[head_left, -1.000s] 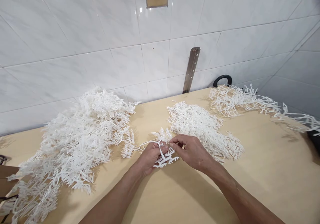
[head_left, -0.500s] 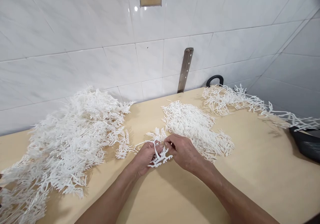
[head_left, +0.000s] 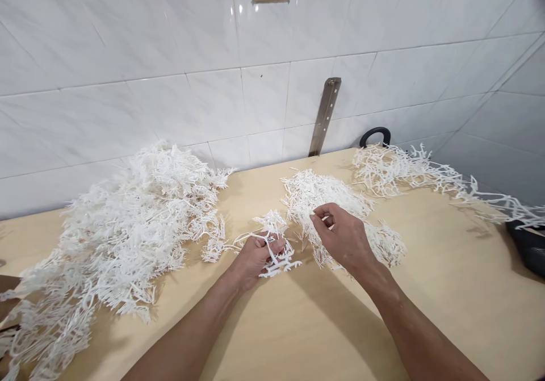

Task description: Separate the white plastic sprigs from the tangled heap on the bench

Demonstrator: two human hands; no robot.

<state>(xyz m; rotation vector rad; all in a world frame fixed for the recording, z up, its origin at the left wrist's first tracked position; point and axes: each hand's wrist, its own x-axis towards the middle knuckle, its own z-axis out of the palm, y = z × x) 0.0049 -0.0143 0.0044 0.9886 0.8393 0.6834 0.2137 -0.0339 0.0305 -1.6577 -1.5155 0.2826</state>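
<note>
My left hand (head_left: pixel 259 260) is closed around a white branching plastic sprig (head_left: pixel 279 264), its forked stems sticking out past the thumb. Thin stems run from it leftward to the edge of the large heap of white branched sprigs (head_left: pixel 145 227). Over the middle pile of short loose white pieces (head_left: pixel 323 191) hovers my right hand (head_left: pixel 343 236), thumb and forefinger pinched together. Whatever sits between those fingertips is too small to make out. Part of the middle pile is hidden behind this hand.
Bare branched white stems (head_left: pixel 395 168) trail across the table's (head_left: pixel 460 290) back right, near a black handle (head_left: pixel 375 135) and a black object (head_left: pixel 528 250). A metal strip (head_left: pixel 325 117) leans on the tiled wall (head_left: pixel 170 108). A brown shape (head_left: pixel 8 293), unclear, shows at the left edge.
My right hand has moved away from the sprig, right and slightly up, over the middle pile, still pinched. My left hand keeps its hold. The view has shifted slightly left.
</note>
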